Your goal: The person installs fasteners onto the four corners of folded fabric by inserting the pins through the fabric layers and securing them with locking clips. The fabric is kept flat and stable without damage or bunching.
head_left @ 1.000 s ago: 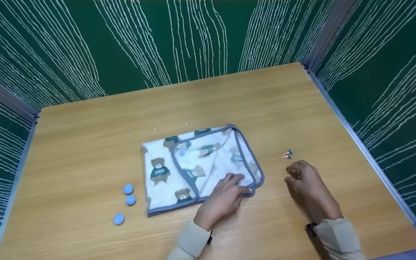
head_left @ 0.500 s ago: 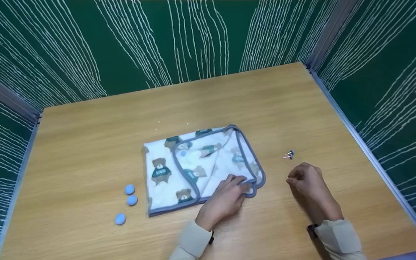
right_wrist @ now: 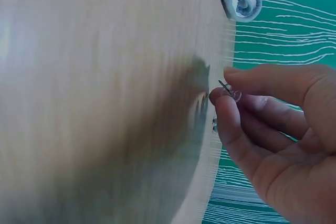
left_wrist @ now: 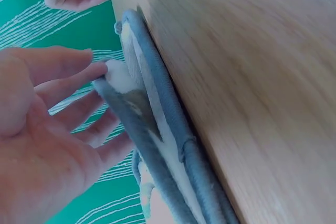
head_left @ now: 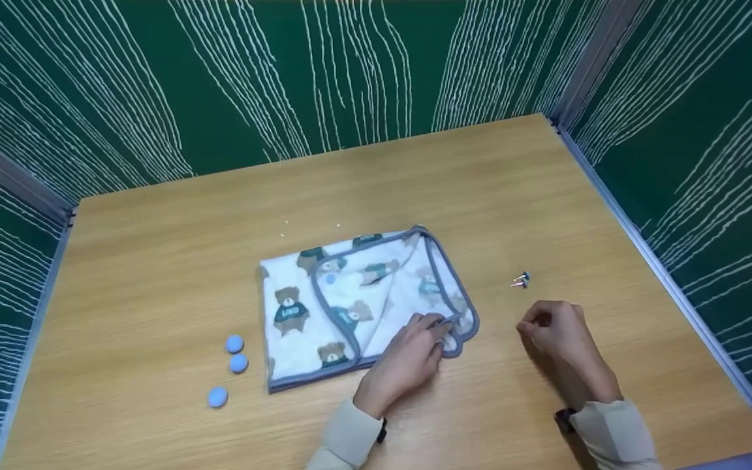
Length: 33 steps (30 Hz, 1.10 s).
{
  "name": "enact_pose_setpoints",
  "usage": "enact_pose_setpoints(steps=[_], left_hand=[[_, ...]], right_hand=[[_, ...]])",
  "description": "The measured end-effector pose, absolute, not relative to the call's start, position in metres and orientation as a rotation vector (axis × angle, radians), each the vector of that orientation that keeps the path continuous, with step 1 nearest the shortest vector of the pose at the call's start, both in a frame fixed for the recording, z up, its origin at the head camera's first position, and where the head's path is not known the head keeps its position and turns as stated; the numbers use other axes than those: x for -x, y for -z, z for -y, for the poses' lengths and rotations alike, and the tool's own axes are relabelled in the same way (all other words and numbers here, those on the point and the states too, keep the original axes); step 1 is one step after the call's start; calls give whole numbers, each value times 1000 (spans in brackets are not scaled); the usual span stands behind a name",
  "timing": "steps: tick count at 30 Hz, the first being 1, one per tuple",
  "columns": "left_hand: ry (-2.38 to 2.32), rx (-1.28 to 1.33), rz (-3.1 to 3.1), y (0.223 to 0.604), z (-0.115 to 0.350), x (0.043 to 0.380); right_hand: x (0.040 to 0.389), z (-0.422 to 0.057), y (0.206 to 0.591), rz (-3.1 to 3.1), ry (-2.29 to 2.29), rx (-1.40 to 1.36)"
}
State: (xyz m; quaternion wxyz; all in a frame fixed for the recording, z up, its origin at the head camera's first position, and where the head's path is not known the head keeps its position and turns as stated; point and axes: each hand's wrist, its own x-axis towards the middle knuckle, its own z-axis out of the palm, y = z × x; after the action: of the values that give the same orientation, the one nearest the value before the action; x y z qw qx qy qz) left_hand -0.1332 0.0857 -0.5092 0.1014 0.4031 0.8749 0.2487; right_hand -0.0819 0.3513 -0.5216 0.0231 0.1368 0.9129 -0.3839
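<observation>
A folded white blanket [head_left: 291, 307] with bear prints and grey-blue piping lies on the table. My left hand [head_left: 402, 359] is at its near right corner, with extended fingers at the piped edge of the top layer, which stands raised off the layer below. In the left wrist view the thumb is apart from the raised blanket edge [left_wrist: 134, 124]. To the right of the blanket, my right hand [head_left: 562, 333] pinches a small clear-headed pin [right_wrist: 229, 92] between thumb and fingertips, its metal point showing. Two more pins [head_left: 521, 279] lie beyond that hand.
Several blue round caps are in view: three lie left of the blanket, including a lone nearer cap [head_left: 217, 397], and a blue round spot [head_left: 330, 279] shows on the blanket. Tiny white bits [head_left: 286, 222] lie beyond the blanket. Green walls [head_left: 376, 72] with white lines enclose the table.
My left fingers have raised the blanket's top edge at the corner. My right hand has shifted slightly nearer the body, fingers drawn closer together round the pin.
</observation>
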Motion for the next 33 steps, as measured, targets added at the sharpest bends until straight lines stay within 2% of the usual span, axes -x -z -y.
enact_pose_setpoints(steps=[19, 33], left_hand=[[-1073, -1007, -2516, 500, -81, 137], [-1332, -1033, -2533, 496, -74, 142]], right_hand=[[78, -341, 512, -2983, 1312, -403], [82, -335, 509, -3069, 1313, -374]])
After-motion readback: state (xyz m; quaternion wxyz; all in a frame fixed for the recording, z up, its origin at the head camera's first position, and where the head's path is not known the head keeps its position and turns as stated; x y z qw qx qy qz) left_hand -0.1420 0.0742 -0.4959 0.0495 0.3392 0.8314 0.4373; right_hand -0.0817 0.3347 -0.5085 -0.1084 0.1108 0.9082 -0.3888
